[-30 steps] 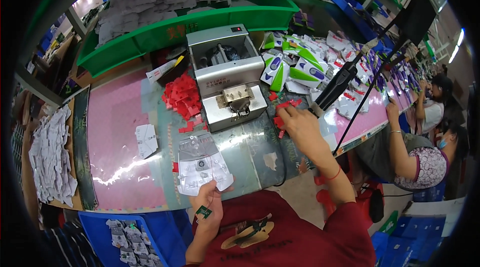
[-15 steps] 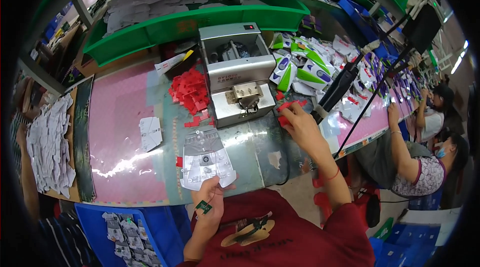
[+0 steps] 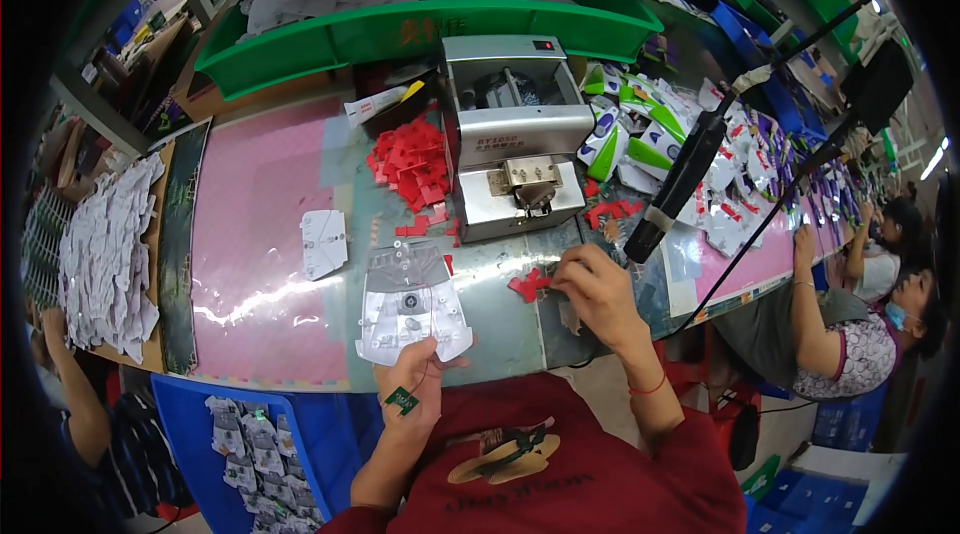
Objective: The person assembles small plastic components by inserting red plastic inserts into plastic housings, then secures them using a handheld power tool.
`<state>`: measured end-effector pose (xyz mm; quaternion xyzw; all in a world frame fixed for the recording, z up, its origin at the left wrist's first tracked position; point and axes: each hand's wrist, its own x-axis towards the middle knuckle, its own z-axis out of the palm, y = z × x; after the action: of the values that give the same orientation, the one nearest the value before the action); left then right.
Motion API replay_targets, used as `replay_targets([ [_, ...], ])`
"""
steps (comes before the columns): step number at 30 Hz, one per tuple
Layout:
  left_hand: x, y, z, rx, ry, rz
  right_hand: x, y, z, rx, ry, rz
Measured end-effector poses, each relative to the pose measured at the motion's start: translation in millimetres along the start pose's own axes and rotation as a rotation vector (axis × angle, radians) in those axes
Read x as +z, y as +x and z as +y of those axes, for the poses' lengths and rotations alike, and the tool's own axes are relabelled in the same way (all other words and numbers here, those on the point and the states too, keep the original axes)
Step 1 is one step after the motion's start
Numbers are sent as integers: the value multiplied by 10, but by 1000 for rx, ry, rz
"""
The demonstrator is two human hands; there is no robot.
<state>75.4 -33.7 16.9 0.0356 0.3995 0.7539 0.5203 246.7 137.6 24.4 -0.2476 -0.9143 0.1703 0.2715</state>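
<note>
My left hand [image 3: 412, 382] grips the lower edge of a white and grey plastic housing [image 3: 412, 312], its inner side facing up. A small green circuit board [image 3: 402, 401] hangs by a thin wire over the fingers of that hand. At the table's front, right of the housing, my right hand [image 3: 606, 298] has its fingertips pinched at a few small red plastic pieces [image 3: 528, 283], just above or on the tabletop. How many of them it grips is hidden. A metal tabletop machine [image 3: 522, 129] stands beyond both hands.
Left of the machine lies a heap of red pieces [image 3: 410, 160]; more red pieces [image 3: 612, 212] lie to its right. A black rod-shaped tool [image 3: 682, 184] hangs at the right. Behind stands a green bin [image 3: 330, 42]. A single white panel [image 3: 324, 244] lies left.
My right hand has come from the red pieces beside the machine toward me and slightly left, bringing red pieces along. My left hand still holds the housing. The whole view has shifted somewhat.
</note>
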Motion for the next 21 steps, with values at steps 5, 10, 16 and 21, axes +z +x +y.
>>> replay_targets([
  [5,11,36,-21,19,-34,0,43,-58,-225,277,177,16],
  [10,51,42,-55,44,-64,34,265,-137,-290,208,-29,-54],
  [16,26,48,-108,13,-87,-63,241,-292,-210,318,217,70],
  [21,159,28,-238,128,-176,62,78,-184,-304,211,114,130],
])
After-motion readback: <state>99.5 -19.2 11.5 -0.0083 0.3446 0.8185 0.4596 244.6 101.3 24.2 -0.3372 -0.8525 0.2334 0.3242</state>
